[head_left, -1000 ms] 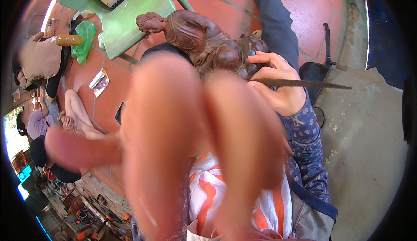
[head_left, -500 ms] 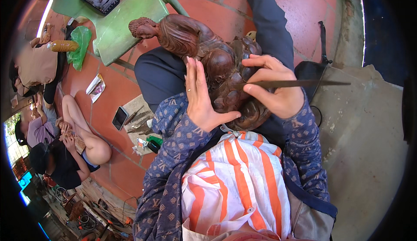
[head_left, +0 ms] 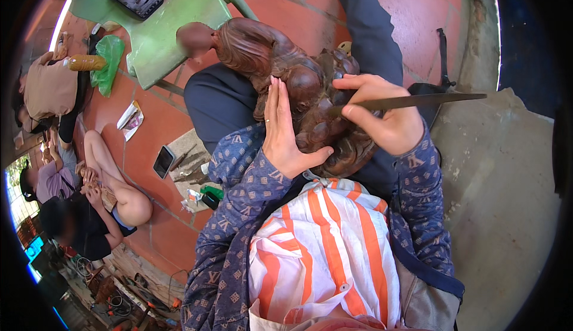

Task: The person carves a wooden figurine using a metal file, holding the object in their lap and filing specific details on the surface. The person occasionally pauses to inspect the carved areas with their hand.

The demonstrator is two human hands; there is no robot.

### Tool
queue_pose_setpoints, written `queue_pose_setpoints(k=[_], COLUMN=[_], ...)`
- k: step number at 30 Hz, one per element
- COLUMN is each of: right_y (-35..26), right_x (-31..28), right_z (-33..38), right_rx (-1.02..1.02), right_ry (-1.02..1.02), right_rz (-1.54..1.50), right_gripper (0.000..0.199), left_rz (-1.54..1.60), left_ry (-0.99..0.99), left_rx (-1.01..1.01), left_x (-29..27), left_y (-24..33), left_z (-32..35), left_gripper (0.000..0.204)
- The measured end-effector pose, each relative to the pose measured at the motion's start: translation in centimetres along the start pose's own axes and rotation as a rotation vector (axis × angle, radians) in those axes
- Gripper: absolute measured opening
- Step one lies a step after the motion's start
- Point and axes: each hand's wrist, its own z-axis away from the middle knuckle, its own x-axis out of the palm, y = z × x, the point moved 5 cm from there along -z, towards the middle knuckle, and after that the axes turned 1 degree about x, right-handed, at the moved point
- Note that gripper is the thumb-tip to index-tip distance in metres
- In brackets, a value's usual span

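The dark wood carving [head_left: 304, 101] is steadied on the lap by the flat, open left hand [head_left: 285, 129]; the long file [head_left: 412, 101], clamped in the right hand's fingers [head_left: 358, 114], lies crosswise, its tip on the carving.

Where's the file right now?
In the head view the file is right of centre, gripped in the right hand. Its tip rests on the dark wooden carving in the lap, and its far end points right.

Dark brown carved wooden figure [head_left: 286, 86], glossy, rounded folds, lying tilted across the lap, head end toward a green chair; long slim metal file [head_left: 412, 101], nearly level, tip touching the carving's right side
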Motion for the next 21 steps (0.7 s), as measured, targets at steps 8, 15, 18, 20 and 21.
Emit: queue_pose_setpoints(k=[8, 15, 18, 20, 21], right_y=[-1.8, -2.6, -2.6, -1.6, -1.4], right_x=[0.6, 2.1, 1.9, 0.7, 0.3], right_z=[-1.3, -1.2, -1.5, -2.1, -2.3], right_rx=[-0.117, -0.129, -0.137, -0.164, -0.146], right_ry=[-0.13, -0.183, -0.217, -0.279, -0.285], right_rz=[0.267, 0.367, 0.335, 0.198, 0.177], right_gripper=[0.013, 0.014, 0.012, 0.012, 0.014], left_rz=[-0.002, -0.01, -0.015, -0.004, 0.009], left_ry=[0.009, 0.03, 0.034, 0.032, 0.028], left_rx=[0.016, 0.026, 0.028, 0.019, 0.009], left_x=[0.0, 0.0, 0.0, 0.0, 0.0], left_y=[-0.1, -0.1, -0.1, -0.1, -0.1], left_z=[0.0, 0.0, 0.1, 0.1, 0.1], left_gripper=[0.13, 0.13, 0.13, 0.13, 0.129])
